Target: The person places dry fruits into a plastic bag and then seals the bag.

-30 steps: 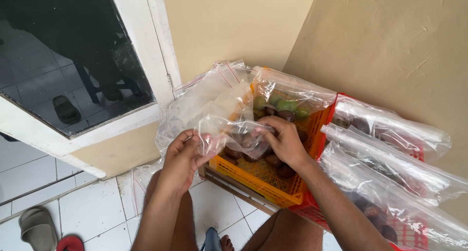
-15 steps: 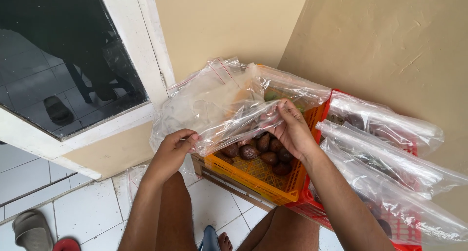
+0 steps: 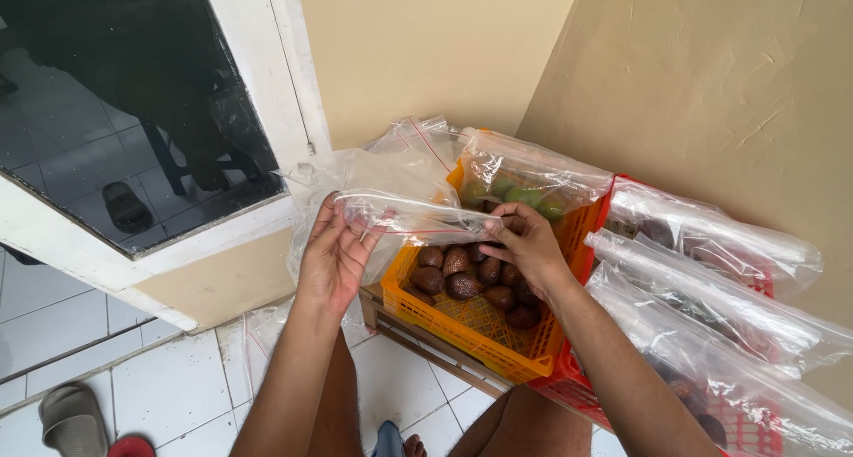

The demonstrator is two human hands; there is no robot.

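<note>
Clear plastic bag (image 3: 404, 210) held stretched at its mouth between both hands, above the near-left corner of the orange crate (image 3: 462, 319). Left hand (image 3: 336, 253): palm toward the camera, fingers upright, thumb and fingertips pinching the bag's left edge; grip clenched on the plastic. Right hand (image 3: 526, 241): fingers curled, pinching the bag's right edge over the crate; grip likewise closed on the bag. Both forearms rise from the bottom of the view, knees below them.

Inside the crate: brown scaly fruits (image 3: 471, 279) heaped on its floor, directly beneath the right hand. A bag of green fruits (image 3: 520, 193) rests on the crate's far rim. More loose clear bags (image 3: 418, 151) are bunched behind the held one.

To the right, a red crate (image 3: 577, 390) touches the orange one, with long filled bags (image 3: 711, 288) lying across it, crowding the right forearm. Beige walls close the back and right. To the left, a white-framed glass pane (image 3: 115, 128). White tiled floor (image 3: 160, 386) below, open on the left, with a sandal (image 3: 71, 417) at the corner.
</note>
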